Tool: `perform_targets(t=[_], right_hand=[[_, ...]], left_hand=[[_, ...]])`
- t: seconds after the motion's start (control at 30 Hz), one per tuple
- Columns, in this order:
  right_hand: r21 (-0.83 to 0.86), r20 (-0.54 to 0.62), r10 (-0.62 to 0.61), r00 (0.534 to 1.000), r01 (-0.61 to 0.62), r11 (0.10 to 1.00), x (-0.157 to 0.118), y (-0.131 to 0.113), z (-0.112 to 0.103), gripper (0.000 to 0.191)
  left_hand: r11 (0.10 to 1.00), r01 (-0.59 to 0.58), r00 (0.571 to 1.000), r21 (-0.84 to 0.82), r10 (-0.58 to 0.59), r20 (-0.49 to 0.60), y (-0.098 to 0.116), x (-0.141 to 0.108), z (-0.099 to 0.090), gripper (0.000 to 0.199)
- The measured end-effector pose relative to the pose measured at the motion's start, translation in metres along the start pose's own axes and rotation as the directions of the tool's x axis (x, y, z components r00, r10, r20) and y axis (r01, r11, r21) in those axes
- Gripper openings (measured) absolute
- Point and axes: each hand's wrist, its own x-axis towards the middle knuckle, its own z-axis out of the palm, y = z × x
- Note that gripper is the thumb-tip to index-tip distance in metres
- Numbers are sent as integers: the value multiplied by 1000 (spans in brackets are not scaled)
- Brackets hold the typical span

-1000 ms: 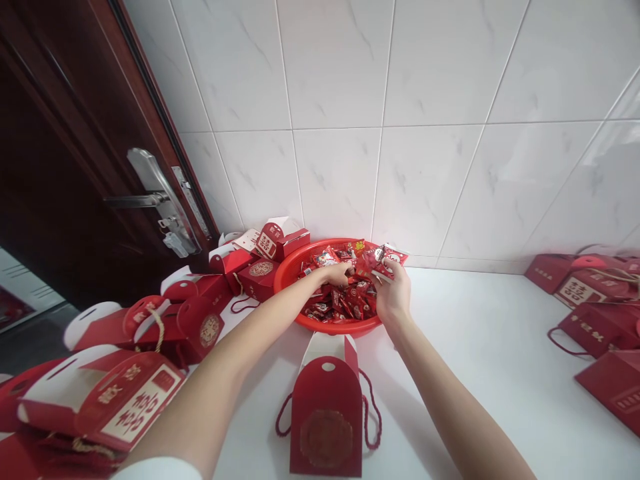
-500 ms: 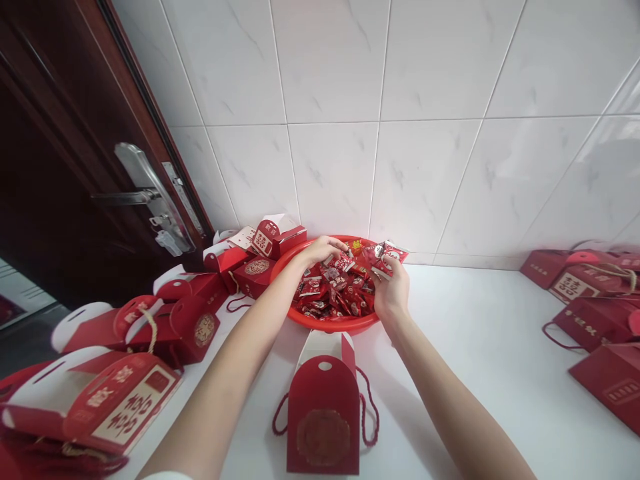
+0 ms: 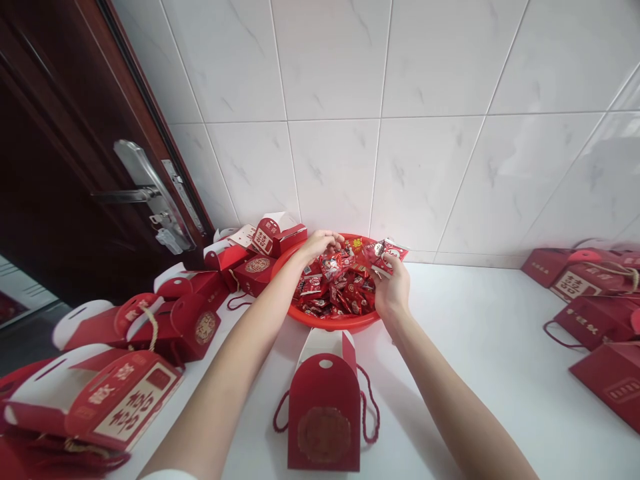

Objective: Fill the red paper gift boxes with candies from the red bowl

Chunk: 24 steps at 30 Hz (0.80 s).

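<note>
A red plastic basin (image 3: 350, 325) full of small red wrapped candies (image 3: 345, 293) stands against the wall. My left hand (image 3: 321, 245) is over its far left part, fingers stretched out above the candies, with nothing visibly gripped. At the basin's right rim, my right hand (image 3: 393, 287) is closed on several candy packets (image 3: 389, 255) that stick out above the thumb. Directly in front of the basin, a red gift box (image 3: 324, 400) with a rounded top flap and red cord handles stands open at the top.
Several red gift boxes (image 3: 120, 400) with raised flaps crowd the left side, reaching back to the basin. More red boxes (image 3: 595, 323) stand at the right edge. All rest on a white table (image 3: 470, 333) against a tiled wall (image 3: 425, 180). A dark door (image 3: 65, 133) is at left.
My left hand has drawn slightly back to the left and its fingers have lifted off the candies, one packet now showing below them. My right hand stays nearly still.
</note>
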Motion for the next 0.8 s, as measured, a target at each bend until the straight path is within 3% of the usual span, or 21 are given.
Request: perform_targets(t=[0.1, 0.2, 0.27, 0.33, 0.43, 0.53, 0.67, 0.73, 0.8], right_hand=[[-6, 14, -6, 1000, 6, 1000, 0, 0, 0, 5], [-12, 20, -15, 1000, 15, 1000, 0, 1, -2, 5], [-18, 27, -17, 999, 18, 1000, 1, 2, -2, 5], [-19, 32, -14, 999, 14, 1000, 1, 2, -3, 5], [-21, 14, -7, 1000, 8, 1000, 0, 1, -2, 4], [-23, 0, -5, 1000, 5, 1000, -1, 0, 0, 3], [-13, 6, -1, 1000, 1, 1000, -1, 0, 0, 3], [-8, -1, -9, 1000, 9, 1000, 0, 1, -1, 4], [-6, 0, -24, 1000, 24, 1000, 2, 3, -2, 6]], left_hand=[[1000, -2, 1000, 4, 2, 1, -2, 0, -1, 22], [984, -54, 982, 171, 21, 189, -7, 1, -1, 15], [931, -120, 939, 345, -6, 344, -13, 1, -1, 12], [864, -178, 909, 471, -39, 416, -17, 2, -1, 18], [834, -210, 939, 511, 26, 344, -18, 1, -1, 21], [812, -184, 982, 554, 122, 147, -13, -1, -2, 29], [757, -184, 967, 627, 254, -23, -7, -2, -3, 33], [740, -237, 954, 630, 299, 8, -6, -4, 1, 33], [747, -305, 952, 591, 259, 165, -5, -6, 8, 28]])
